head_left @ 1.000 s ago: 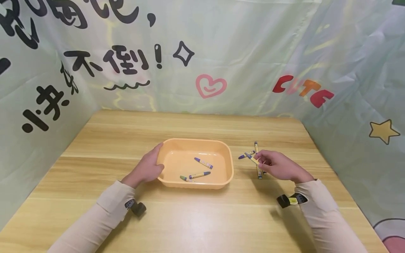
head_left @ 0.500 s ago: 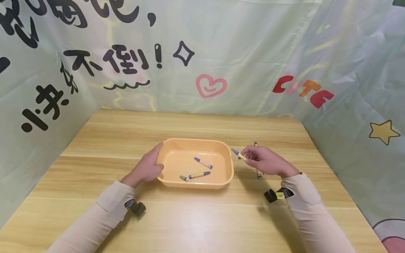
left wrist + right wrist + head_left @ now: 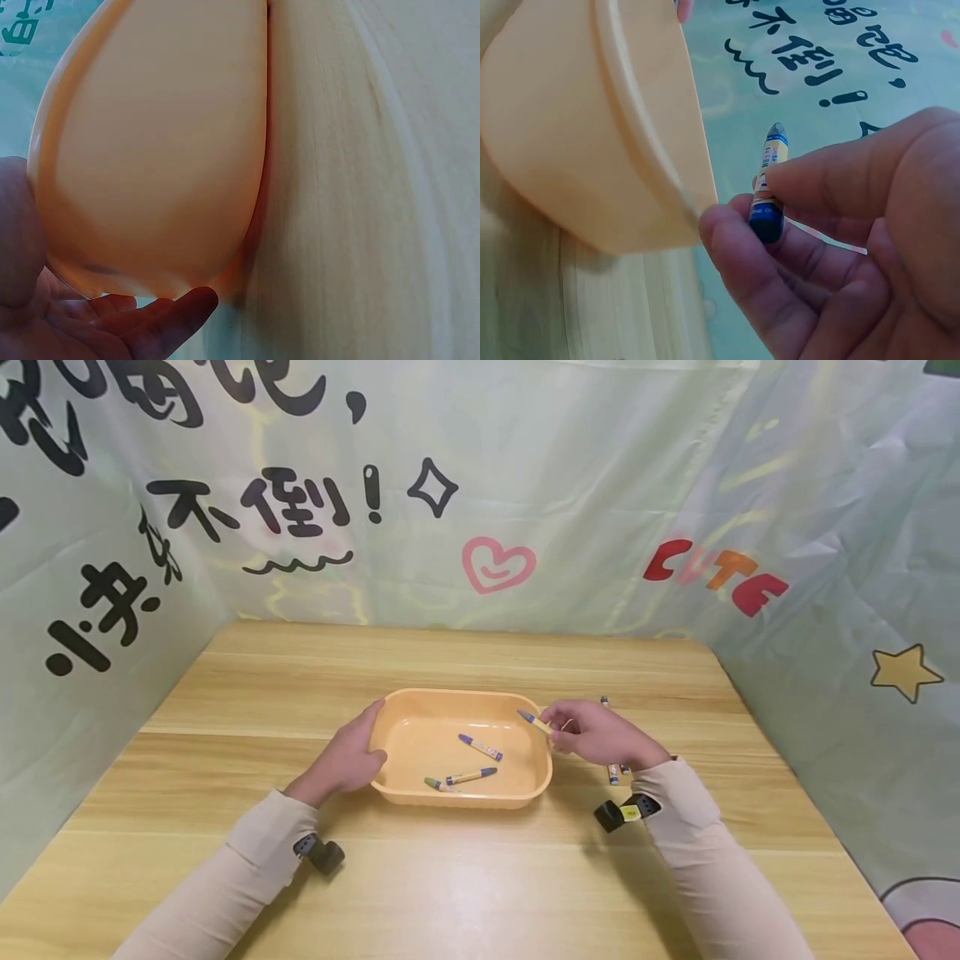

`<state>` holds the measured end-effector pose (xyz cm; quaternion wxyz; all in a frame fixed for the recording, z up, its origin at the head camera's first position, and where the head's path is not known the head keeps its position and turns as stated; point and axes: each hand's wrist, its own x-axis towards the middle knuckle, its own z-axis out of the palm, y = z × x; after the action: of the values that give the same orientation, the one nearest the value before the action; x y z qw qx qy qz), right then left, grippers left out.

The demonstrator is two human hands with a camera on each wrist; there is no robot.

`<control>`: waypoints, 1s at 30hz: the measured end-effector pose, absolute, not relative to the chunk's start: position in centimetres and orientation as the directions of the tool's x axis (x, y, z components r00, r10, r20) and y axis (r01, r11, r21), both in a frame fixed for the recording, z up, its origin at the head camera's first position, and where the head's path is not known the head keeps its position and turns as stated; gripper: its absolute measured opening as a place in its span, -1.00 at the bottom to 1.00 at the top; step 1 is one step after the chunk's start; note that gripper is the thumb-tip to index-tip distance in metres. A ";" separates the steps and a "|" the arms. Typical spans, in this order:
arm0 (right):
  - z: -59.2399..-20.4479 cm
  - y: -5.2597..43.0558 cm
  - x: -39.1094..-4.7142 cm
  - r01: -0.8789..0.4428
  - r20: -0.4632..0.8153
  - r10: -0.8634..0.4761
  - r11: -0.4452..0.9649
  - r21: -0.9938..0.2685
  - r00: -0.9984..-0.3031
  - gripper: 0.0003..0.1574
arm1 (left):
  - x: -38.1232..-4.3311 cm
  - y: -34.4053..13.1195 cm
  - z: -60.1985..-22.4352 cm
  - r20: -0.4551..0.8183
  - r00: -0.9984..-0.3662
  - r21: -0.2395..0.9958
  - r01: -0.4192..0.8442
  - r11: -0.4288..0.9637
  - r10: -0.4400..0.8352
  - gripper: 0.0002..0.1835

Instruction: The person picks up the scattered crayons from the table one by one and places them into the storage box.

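My left hand (image 3: 347, 758) grips the left end of a peach-orange plastic basin (image 3: 420, 714); in the left wrist view the thumb lies over its rim and the fingers curve underneath. My right hand (image 3: 600, 733) pinches a crayon (image 3: 771, 169) with a yellow wrapper, dark blue bands and a grey-blue tip. The hand is at the basin's right rim, and the crayon's tip points in over the basin. Inside the basin lie a purple-tipped crayon (image 3: 480, 747), a dark-tipped crayon (image 3: 471, 776) and a green-tipped crayon (image 3: 441, 785), partly hidden by the front wall.
On the wooden table (image 3: 450, 877), a few more crayons (image 3: 613, 774) lie right of the basin, partly covered by my right hand and forearm. A printed cloth (image 3: 585, 485) hangs around the table's back and sides.
My right hand has carried the pinched crayon leftward from the pile of crayons to above the basin's right rim. My left hand has stayed on the basin.
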<state>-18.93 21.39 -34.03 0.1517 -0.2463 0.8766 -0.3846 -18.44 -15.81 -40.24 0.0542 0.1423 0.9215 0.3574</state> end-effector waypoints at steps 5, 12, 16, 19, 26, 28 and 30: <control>-34.1 20.2 -19.5 -0.305 -0.077 -0.557 0.559 -0.771 -0.827 -0.72 | -18.5 -15.8 -40.3 0.018 -0.951 0.676 0.238 0.698 0.308 -0.11; -33.8 18.5 -19.9 -0.244 -0.124 -0.560 0.535 -0.809 -0.819 -0.62 | -18.4 -15.8 -40.3 0.013 -0.953 0.679 0.230 0.697 0.303 -0.11; -33.9 17.7 -20.1 -0.186 -0.173 -0.555 0.531 -0.827 -0.813 -0.55 | -18.4 -15.8 -40.3 0.014 -0.953 0.676 0.231 0.699 0.302 -0.11; -33.9 17.0 -20.3 -0.165 -0.198 -0.557 0.534 -0.829 -0.806 -0.56 | -18.4 -15.9 -40.3 0.018 -0.952 0.674 0.236 0.699 0.305 -0.11; -34.3 15.6 -21.0 -0.166 -0.255 -0.537 0.615 -0.770 -0.804 -0.55 | -18.3 -15.9 -40.3 0.018 -0.951 0.672 0.241 0.700 0.310 -0.11; -34.3 15.4 -21.2 -0.168 -0.277 -0.529 0.645 -0.746 -0.802 -0.54 | -18.3 -15.8 -40.2 0.020 -0.950 0.672 0.244 0.700 0.311 -0.11; -34.2 15.1 -21.3 -0.172 -0.299 -0.529 0.667 -0.724 -0.794 -0.53 | -18.3 -15.8 -40.2 0.021 -0.950 0.671 0.244 0.700 0.311 -0.11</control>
<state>-21.34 15.12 -34.23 0.2511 -0.1998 0.8779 -0.3555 -18.30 -15.77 -40.22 0.0469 0.1508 0.9208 0.3568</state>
